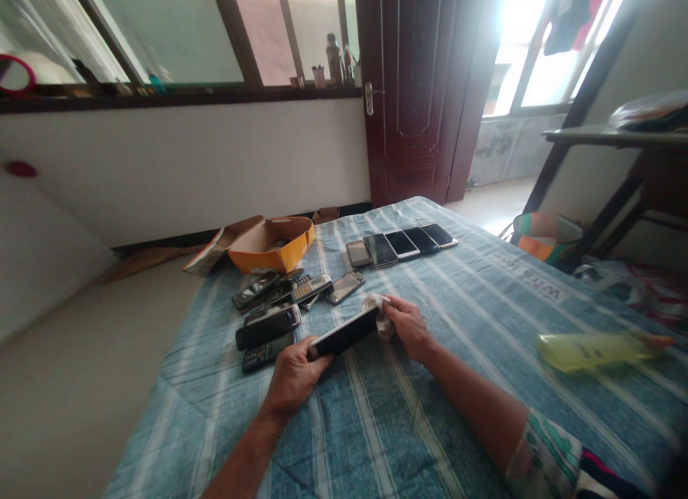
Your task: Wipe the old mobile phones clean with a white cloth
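My left hand [297, 378] grips one end of a dark-screened smartphone [347, 334], held tilted above the bed. Pinched in my right hand [409, 325] is a crumpled whitish cloth [383, 318], which touches the phone's far end. Left of the phone lies a loose pile of old mobile phones, among them a black handset [269, 327], a keypad phone [267, 353] and a gold-keyed phone [312, 287]. A smartphone [345, 287] lies at the pile's right edge. Farther back, several smartphones [402, 245] lie side by side in a row.
An open orange box [274, 244] with its lid folded back stands at the bed's far left edge. A yellow-green bottle [596, 350] lies on the striped blue bedcover [456, 413] at right. Behind are a dark red door [413, 90] and a windowsill [188, 96] with small items.
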Action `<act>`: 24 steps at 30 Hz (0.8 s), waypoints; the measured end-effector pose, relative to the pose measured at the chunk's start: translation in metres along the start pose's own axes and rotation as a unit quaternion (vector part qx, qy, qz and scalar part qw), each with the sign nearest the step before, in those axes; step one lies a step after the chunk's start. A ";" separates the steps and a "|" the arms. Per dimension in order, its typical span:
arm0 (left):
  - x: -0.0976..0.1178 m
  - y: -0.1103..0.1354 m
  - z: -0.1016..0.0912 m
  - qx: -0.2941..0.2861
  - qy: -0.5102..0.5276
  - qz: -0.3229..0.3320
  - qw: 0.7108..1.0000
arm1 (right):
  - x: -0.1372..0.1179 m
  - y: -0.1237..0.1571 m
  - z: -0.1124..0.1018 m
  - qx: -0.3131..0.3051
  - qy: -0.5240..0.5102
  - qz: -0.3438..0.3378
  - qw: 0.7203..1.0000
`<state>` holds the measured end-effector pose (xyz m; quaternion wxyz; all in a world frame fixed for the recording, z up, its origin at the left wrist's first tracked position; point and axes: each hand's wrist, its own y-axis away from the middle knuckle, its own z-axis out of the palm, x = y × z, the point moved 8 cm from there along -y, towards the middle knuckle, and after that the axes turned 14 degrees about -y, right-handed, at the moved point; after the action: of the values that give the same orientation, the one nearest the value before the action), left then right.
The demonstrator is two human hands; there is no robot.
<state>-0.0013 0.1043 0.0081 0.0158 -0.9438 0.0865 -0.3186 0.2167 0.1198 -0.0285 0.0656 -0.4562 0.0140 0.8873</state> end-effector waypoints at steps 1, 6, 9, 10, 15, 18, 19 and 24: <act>0.001 0.000 -0.001 -0.006 -0.006 0.001 1.000 | -0.002 0.000 0.000 0.000 0.008 -0.008 1.000; 0.018 -0.006 -0.010 -0.018 -0.056 0.050 0.997 | -0.004 0.002 0.002 0.000 0.035 -0.026 0.999; 0.041 -0.013 -0.012 -0.019 -0.127 0.106 0.986 | -0.003 0.001 0.001 0.003 0.042 -0.033 0.999; 0.051 -0.015 -0.011 -0.018 -0.164 0.123 0.979 | -0.003 0.001 0.000 0.003 0.044 -0.036 0.998; 0.093 -0.031 0.010 -0.044 -0.307 0.159 0.937 | -0.001 -0.001 -0.001 -0.007 0.055 -0.036 0.998; 0.105 -0.042 0.024 -0.057 -0.305 0.152 0.938 | -0.001 0.000 -0.002 -0.010 0.050 -0.034 0.998; 0.106 -0.045 0.029 -0.062 -0.302 0.150 0.939 | -0.001 0.000 -0.002 -0.011 0.048 -0.034 0.998; 0.107 -0.049 0.040 -0.064 -0.230 0.178 0.955 | -0.008 0.002 0.001 0.000 0.034 -0.034 0.999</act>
<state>0.1142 0.1333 0.0440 0.0312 -0.9598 0.2675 -0.0790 0.2204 0.1167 -0.0220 0.0954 -0.4864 0.0009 0.8685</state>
